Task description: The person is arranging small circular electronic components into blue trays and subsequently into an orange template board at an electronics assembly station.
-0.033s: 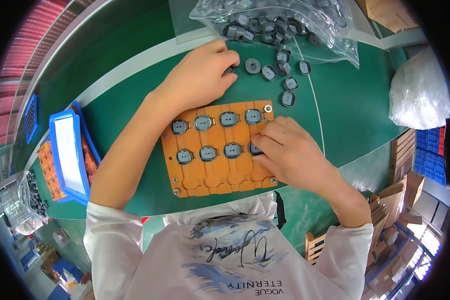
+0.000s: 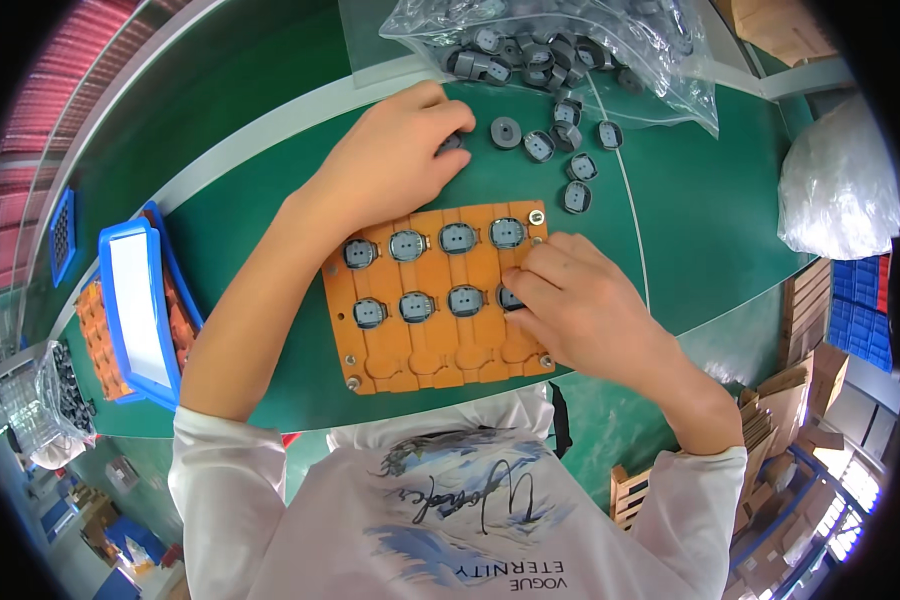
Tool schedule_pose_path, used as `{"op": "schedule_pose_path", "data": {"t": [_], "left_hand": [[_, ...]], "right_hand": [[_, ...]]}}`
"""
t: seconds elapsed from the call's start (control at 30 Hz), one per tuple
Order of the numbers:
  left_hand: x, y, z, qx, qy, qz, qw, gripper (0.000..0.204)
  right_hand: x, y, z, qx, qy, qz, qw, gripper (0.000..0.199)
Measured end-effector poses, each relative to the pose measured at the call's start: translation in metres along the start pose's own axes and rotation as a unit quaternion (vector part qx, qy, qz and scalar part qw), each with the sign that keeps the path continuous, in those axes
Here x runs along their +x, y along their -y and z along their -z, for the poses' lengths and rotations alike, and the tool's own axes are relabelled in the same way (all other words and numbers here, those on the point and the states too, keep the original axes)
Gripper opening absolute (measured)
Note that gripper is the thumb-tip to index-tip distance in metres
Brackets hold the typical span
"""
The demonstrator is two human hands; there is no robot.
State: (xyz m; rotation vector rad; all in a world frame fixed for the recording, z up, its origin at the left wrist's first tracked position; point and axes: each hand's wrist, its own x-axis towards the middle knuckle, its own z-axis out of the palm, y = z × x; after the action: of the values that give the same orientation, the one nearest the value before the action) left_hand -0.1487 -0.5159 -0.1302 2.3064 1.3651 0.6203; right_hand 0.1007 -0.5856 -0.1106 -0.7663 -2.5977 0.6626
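Note:
An orange fixture plate (image 2: 440,272) with rows of round pockets lies on the green table before me. Small grey round plastic parts (image 2: 458,238) fill its far row and middle row; the near row of pockets is bare. My right hand (image 2: 585,305) is closed at the plate's right edge, its thumb and fingers on the grey part (image 2: 511,298) at the right end of the middle row. Beyond the plate, my left hand (image 2: 400,150) pinches another grey round part (image 2: 451,143) at the table surface, partly hidden by the fingers.
Several loose grey parts (image 2: 577,197) lie right of my left hand, spilling from a clear plastic bag (image 2: 660,70) of more. At the left stand a blue-rimmed tray (image 2: 113,300) and another orange plate (image 2: 92,335). A white plastic bundle (image 2: 838,180) sits at the far right.
My left hand has shifted very slightly left, and a little more of the grey part shows between its fingers. My right hand and the plate look unmoved.

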Motion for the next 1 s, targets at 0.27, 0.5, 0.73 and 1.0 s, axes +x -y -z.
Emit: {"op": "schedule_pose_path", "data": {"t": [0.27, 0.5, 0.73, 1.0], "left_hand": [[-0.140, -0.063, 0.032, -0.034, -0.036, -0.045, 0.998, 0.034], [-0.194, -0.069, 0.009, -0.026, -0.080, 0.014, 0.996, 0.037], [-0.190, -0.062, 0.005, -0.051, -0.054, -0.043, 0.996, 0.045], [-0.173, -0.065, 0.029, 0.012, -0.005, -0.032, 0.999, 0.035]], "right_hand": [[0.014, 0.021, 0.006, -0.135, 0.084, 0.014, 0.987, 0.026], [0.007, -0.013, 0.016, -0.024, 0.037, -0.012, 0.999, 0.038], [-0.009, -0.048, -0.006, -0.179, -0.156, -0.239, 0.942, 0.037], [-0.008, -0.019, 0.017, -0.081, -0.068, -0.291, 0.951, 0.039]]}}
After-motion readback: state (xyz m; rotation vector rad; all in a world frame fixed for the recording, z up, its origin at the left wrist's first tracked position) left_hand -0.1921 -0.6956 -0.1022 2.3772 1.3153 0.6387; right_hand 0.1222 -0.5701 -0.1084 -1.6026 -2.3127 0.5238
